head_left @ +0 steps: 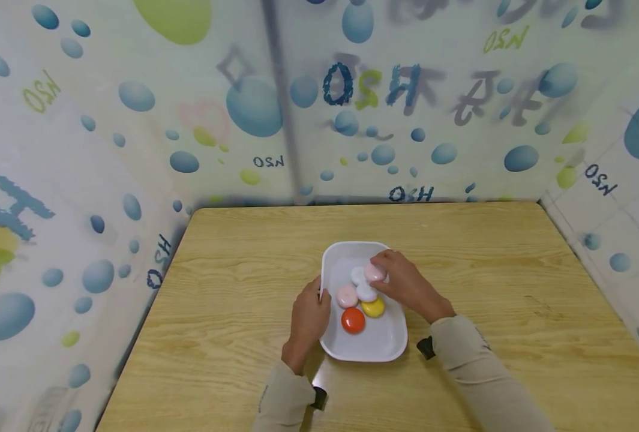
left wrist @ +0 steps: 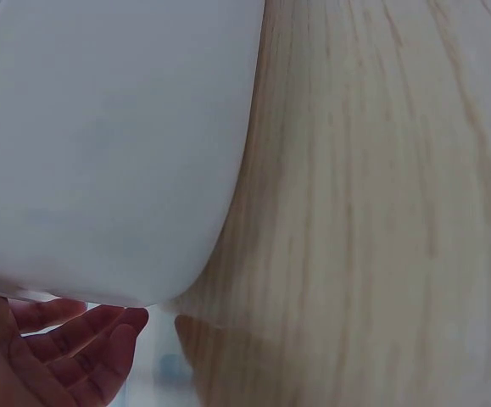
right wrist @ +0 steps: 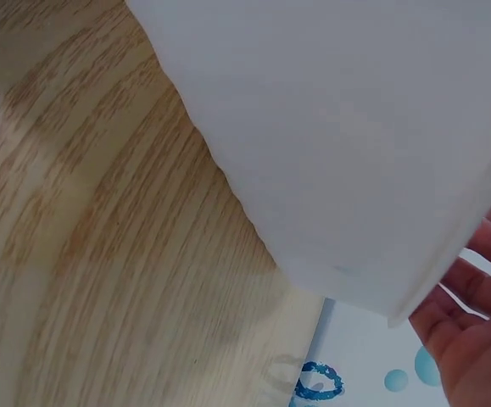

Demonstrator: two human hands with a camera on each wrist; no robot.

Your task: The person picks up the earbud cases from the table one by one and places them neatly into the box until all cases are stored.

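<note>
A white tray (head_left: 368, 348) with raised walls stands on the wooden table. My left hand (head_left: 309, 313) grips its left rim, thumb on the inner side; the left wrist view shows the fingers against the outer wall. My right hand (head_left: 405, 281) reaches over the right rim and pinches a pale pink round piece (head_left: 374, 272) between thumb and fingers. Below that lie two white round pieces (head_left: 366, 292), a second pale pink piece (head_left: 347, 296), a yellow piece (head_left: 373, 308) and an orange-red piece (head_left: 353, 321). In the right wrist view the tray wall hides what the fingers hold.
The wooden table (head_left: 233, 312) spreads out on both sides of the tray. Behind it and to the left and right rise walls (head_left: 330, 144) covered with blue and green bubble prints and lettering.
</note>
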